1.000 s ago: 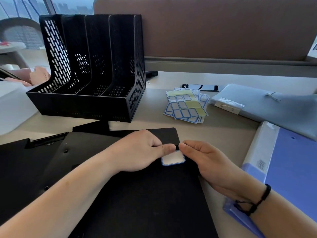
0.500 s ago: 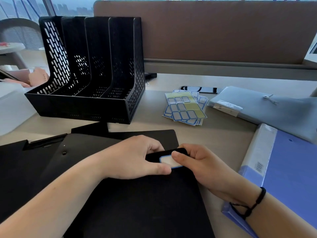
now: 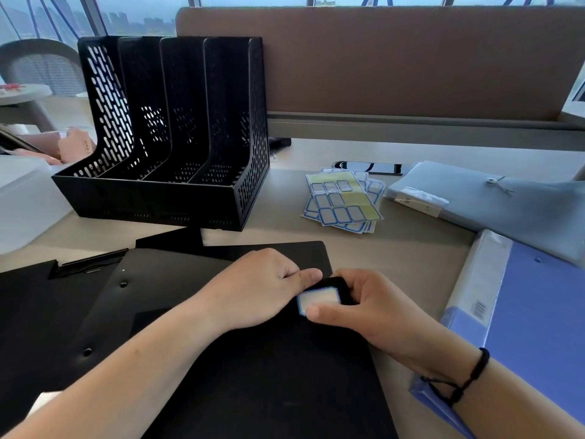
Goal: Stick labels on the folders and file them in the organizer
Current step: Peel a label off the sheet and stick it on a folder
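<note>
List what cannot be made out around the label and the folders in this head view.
- Label: its left edge lies under the left hand; whether it is fully stuck down cannot be told.
- Black folder: its corner is covered by the right hand, its lower part cut off by the frame edge.
- Blue folder: cut off at the right edge; its barcode sticker is too small to read.

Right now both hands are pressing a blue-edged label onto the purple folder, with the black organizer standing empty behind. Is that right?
Not quite. The head view shows the left hand and right hand pressing the blue-edged label onto the black folder. The purple folder lies untouched to the right. The black organizer does stand empty behind.
</note>
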A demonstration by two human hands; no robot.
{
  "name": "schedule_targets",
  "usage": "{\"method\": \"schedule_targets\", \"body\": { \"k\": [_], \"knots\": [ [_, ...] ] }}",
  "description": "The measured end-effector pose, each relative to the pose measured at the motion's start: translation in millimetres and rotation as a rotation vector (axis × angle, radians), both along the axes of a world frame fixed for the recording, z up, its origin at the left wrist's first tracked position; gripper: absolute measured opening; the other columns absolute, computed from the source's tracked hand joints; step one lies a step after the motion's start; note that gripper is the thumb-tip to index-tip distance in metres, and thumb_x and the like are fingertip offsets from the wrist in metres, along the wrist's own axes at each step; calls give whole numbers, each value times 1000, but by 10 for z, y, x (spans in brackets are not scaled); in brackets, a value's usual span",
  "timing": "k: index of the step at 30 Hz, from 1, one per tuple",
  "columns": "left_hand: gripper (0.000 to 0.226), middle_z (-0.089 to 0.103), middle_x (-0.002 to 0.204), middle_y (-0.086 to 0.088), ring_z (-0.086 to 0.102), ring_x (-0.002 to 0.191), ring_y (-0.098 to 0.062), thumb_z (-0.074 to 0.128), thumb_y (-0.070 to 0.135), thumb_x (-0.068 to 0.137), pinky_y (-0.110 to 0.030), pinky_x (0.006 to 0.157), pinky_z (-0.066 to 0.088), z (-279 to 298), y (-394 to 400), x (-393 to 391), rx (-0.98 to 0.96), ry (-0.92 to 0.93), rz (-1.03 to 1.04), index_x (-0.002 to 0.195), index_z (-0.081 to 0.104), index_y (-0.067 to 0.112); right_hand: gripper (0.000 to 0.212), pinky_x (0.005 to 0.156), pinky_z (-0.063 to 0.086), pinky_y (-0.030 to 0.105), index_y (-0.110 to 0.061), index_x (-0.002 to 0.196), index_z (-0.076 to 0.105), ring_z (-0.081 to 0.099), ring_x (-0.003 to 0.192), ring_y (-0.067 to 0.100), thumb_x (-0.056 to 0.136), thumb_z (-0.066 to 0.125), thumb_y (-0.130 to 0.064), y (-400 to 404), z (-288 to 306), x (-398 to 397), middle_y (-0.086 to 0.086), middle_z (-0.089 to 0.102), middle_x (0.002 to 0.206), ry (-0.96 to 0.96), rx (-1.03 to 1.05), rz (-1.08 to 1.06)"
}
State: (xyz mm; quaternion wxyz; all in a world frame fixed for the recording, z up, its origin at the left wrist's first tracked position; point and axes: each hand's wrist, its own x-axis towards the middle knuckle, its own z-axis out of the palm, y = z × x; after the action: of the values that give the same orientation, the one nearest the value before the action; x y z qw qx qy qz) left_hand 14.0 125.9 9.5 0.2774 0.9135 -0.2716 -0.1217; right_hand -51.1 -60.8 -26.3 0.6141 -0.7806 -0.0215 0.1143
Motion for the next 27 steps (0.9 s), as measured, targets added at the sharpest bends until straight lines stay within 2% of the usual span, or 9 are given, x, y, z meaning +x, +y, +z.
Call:
{"method": "schedule_targets", "body": {
  "k": [3, 6, 9, 11, 14, 17, 20, 23, 27],
  "knots": [
    [59, 30, 53, 3, 29, 49, -12, 47, 51, 100, -31, 52, 29, 9, 17, 4, -3, -2, -7, 63, 37, 5, 32, 77, 58, 48, -10, 91, 68, 71, 77, 25, 85, 75, -40, 23, -7, 17, 7, 74, 83, 13, -27, -43],
    [51, 35, 53, 6, 33, 48, -8, 50, 46, 100, -24, 50, 31, 37, 67, 17, -21, 40, 7, 70, 51, 5, 51, 67, 44, 47, -6, 73, 61, 54, 66, 24, 91, 62, -53, 69, -7, 31, 16, 58, 70, 5, -37, -104],
    [38, 43, 44, 14, 37, 41, -2, 62, 54, 90, -14, 45, 30, 81, 125, -13, -25, 98, -20, 77, 65, 18, 72, 72, 48, 52, 4, 89, 62, 58, 72, 30, 84, 54, -67, 96, -1, 39, 34, 62, 84, 14, -5, -109],
    [42, 46, 45, 15, 39, 42, -1, 73, 62, 77, -15, 47, 31, 98, 153, -48, 3, 121, -56, 78, 66, 21, 73, 73, 50, 55, 6, 91, 63, 61, 73, 37, 87, 55, -67, 105, 31, 32, 32, 65, 85, 9, 14, -94],
    [52, 40, 47, 13, 34, 46, -5, 79, 67, 65, -24, 50, 29, 91, 187, -69, 22, 109, -71, 75, 65, 19, 82, 69, 42, 47, 4, 89, 63, 55, 71, 31, 68, 70, -74, 71, 83, 14, 21, 62, 79, -21, -20, -9],
    [48, 41, 46, 12, 34, 44, -5, 76, 63, 73, -21, 47, 29, 105, 220, -85, -3, 127, -98, 73, 62, 17, 55, 74, 48, 44, 3, 97, 66, 64, 78, 31, 72, 86, -41, -2, 96, 15, 21, 69, 87, 19, -12, 118],
    [37, 40, 43, 12, 32, 41, -4, 71, 50, 86, -17, 43, 27, 127, 261, -84, -57, 172, -105, 73, 63, 16, 21, 61, 49, 21, 1, 98, 65, 65, 69, 11, 83, 77, -8, -8, 139, -5, 2, 69, 78, 53, 56, 176],
    [41, 35, 43, 12, 30, 42, -4, 62, 49, 92, -16, 43, 26, 140, 272, -88, -81, 152, -74, 74, 64, 12, 17, 54, 47, 19, -3, 100, 64, 64, 64, 9, 87, 72, -10, 21, 192, -11, -2, 69, 76, 69, 75, 177],
    [45, 33, 46, 11, 31, 43, -5, 58, 50, 94, -17, 43, 26, 141, 238, -98, -69, 117, -49, 67, 59, 15, 23, 59, 51, 23, 1, 104, 63, 68, 74, 17, 90, 70, -15, 9, 236, -26, 6, 72, 84, 86, 56, 147]
  ]
}}
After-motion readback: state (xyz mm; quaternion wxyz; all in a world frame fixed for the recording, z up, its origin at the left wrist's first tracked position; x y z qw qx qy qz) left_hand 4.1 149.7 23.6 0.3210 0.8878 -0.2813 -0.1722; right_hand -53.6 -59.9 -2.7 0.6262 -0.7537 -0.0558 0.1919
